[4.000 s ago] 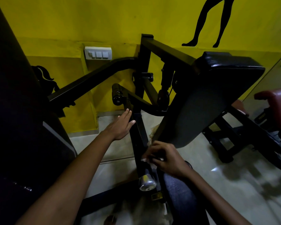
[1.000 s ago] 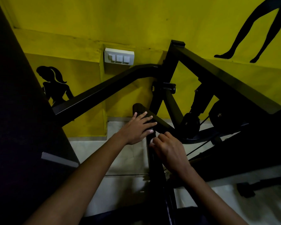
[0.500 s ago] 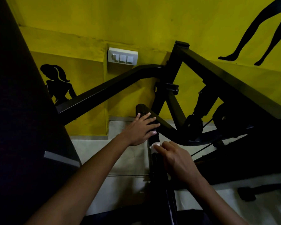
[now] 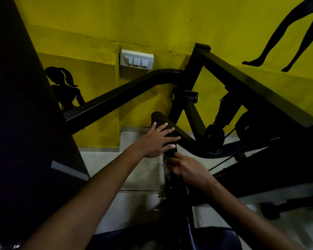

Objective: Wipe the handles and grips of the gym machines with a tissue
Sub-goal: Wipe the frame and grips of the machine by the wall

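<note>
Two hands share one dark grip (image 4: 167,141): the left hand (image 4: 156,141) rests flat-fingered on it, the right hand (image 4: 185,169) clenches a barely visible tissue (image 4: 165,164) just below, which could bunch or slip and miss spots.

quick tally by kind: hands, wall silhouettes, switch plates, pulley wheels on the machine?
Hands: 2, left hand and right hand
Black wall silhouettes: 2, a ponytailed figure and a pair of legs
White switch plates: 1
Pulley wheels: 2, one and another
Total: 7
</note>
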{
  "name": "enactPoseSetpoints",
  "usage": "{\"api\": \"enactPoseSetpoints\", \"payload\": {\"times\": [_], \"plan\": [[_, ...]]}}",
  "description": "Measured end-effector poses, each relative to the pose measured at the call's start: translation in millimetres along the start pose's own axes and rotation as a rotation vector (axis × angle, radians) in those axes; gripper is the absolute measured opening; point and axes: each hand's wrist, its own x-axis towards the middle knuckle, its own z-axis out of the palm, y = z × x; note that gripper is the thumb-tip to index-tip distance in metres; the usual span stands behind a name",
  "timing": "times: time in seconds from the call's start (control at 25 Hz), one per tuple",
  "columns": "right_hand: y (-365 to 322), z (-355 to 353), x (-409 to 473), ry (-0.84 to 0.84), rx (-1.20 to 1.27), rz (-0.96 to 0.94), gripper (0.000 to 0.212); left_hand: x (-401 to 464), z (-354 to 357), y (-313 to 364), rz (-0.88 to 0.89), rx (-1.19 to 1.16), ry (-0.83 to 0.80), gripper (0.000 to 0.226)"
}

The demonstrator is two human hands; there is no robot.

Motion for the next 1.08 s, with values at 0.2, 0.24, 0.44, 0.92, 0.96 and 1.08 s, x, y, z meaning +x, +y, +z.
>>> {"api": "enactPoseSetpoints", "payload": {"times": [0.2,0.24,0.44,0.92,0.96,1.08], "plan": [[-23,-28,-9,-0.080,0.127,-0.100,0.020,-5,-2,9,-0.014,0.020,-0.022,0.053],[-24,-34,-18,-0.083,0.073,-0.183,0.019,-7,-2,11,-0.015,0.022,-0.027,0.053],[-30,-33,-14,-0.115,-0.047,-0.159,0.022,-14,-2,21,-0.024,0.045,-0.033,0.055],[-58,-47,-31,-0.265,0.045,-0.341,0.033,-34,-7,39,-0.021,0.002,-0.044,0.062],[-58,-51,-33,-0.291,0.069,-0.355,0.031,-35,-6,40,-0.022,0.002,-0.044,0.063],[-57,-57,-30,-0.316,0.082,-0.324,0.034,-37,-4,44,-0.026,-0.005,-0.036,0.064]]}}
